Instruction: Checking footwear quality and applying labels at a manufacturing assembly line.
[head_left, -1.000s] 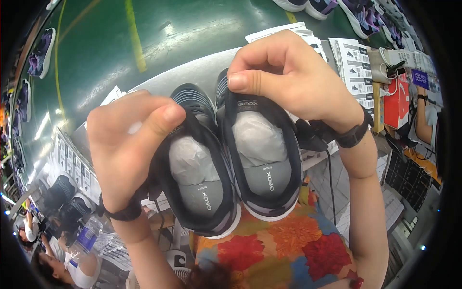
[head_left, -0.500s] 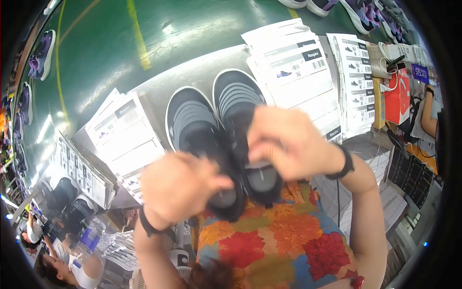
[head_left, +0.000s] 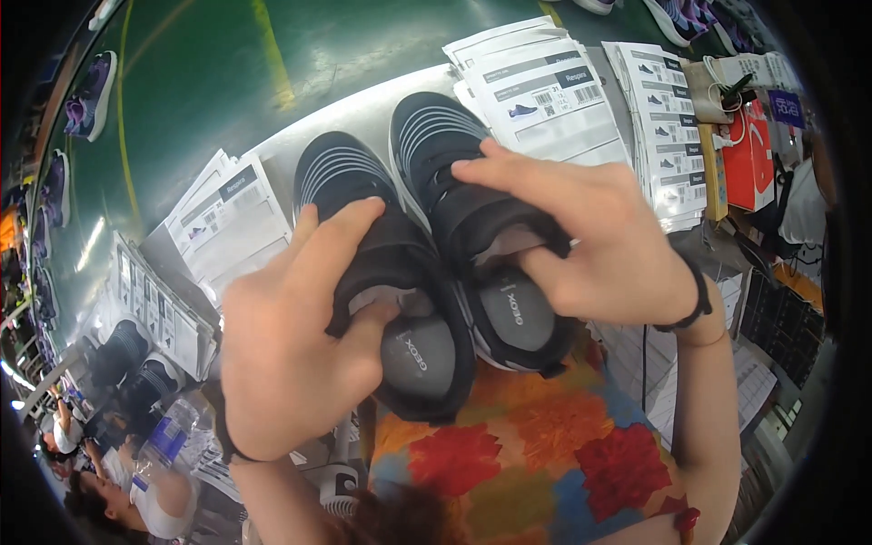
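Two black-and-grey sneakers lie side by side in front of me, toes pointing away and heels toward my body. My left hand point(head_left: 304, 331) grips the left sneaker point(head_left: 350, 177) by its side, thumb inside the opening and fingers over the upper. The right sneaker point(head_left: 431, 132) is gripped by my right hand point(head_left: 581, 236), its thumb in the opening and its fingers across the tongue area. Grey insoles show inside both shoes. Pale stripes cross the toes. Parts of the outer sides are hidden by my hands.
Stacks of white printed sheets lie left point(head_left: 232, 218) and right point(head_left: 536, 95) of the shoes. Beyond is a green surface point(head_left: 200, 82) with yellow lines and purple sneakers point(head_left: 89, 95). A red box point(head_left: 749, 159) with white cables stands at right. A person point(head_left: 163, 500) is at lower left.
Both hands have gone from hovering blurred over the shoes to gripping them, thumbs inside the openings. The sneakers appear slightly higher in view and closer, their openings spread wider.
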